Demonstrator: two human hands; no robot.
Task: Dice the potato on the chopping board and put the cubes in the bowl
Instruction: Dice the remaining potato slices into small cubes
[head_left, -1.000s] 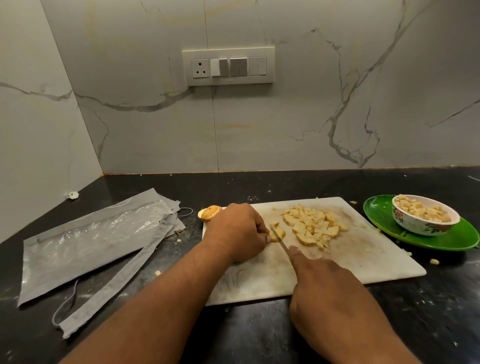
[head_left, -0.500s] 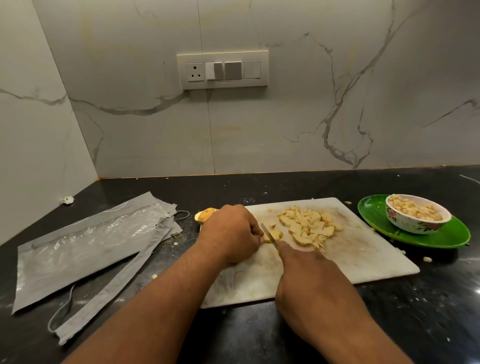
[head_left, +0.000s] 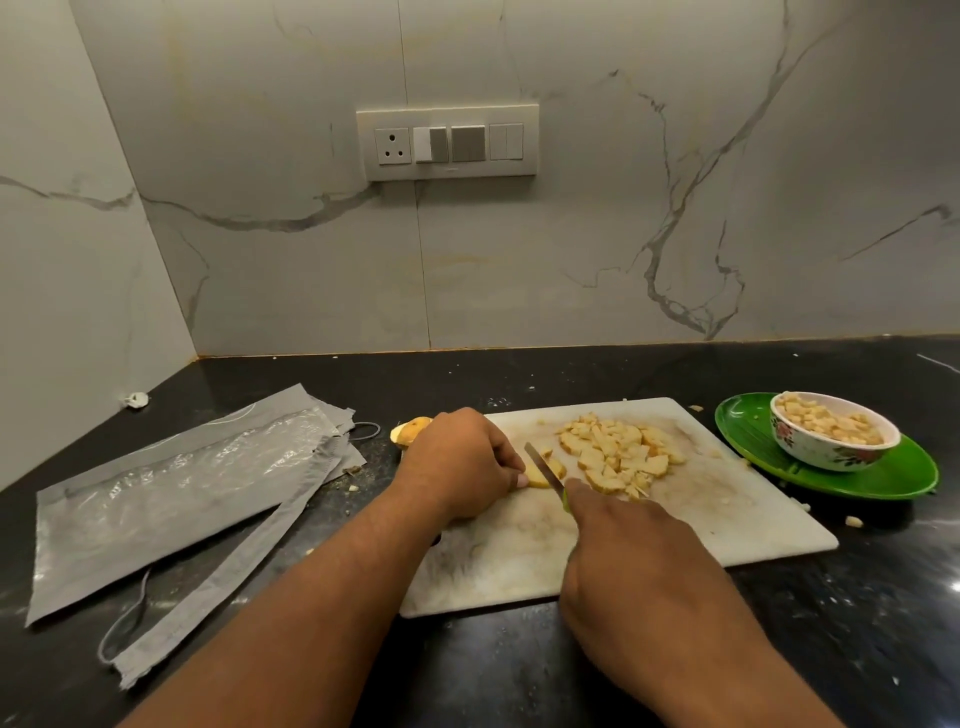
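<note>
A white chopping board (head_left: 727, 525) lies on the black counter. My left hand (head_left: 457, 467) holds a small potato piece (head_left: 543, 474) down on the board with curled fingers. My right hand (head_left: 639, 571) grips a green-handled knife (head_left: 543, 465), its blade resting across that piece. A pile of cut potato pieces (head_left: 615, 454) lies on the board just right of the blade. A floral bowl (head_left: 831, 439) holding several potato cubes stands on a green plate (head_left: 883, 478) to the right of the board.
A potato end (head_left: 410, 430) sits off the board's far left corner. Grey plastic packaging (head_left: 171, 493) with a torn strip lies on the counter at the left. Loose potato bits (head_left: 852, 520) lie near the plate. A socket and switch panel (head_left: 447, 143) is on the marble wall.
Both hands stay at the potato piece while the knife works on it. The view has shifted slightly; the pile and the bowl stay put.
</note>
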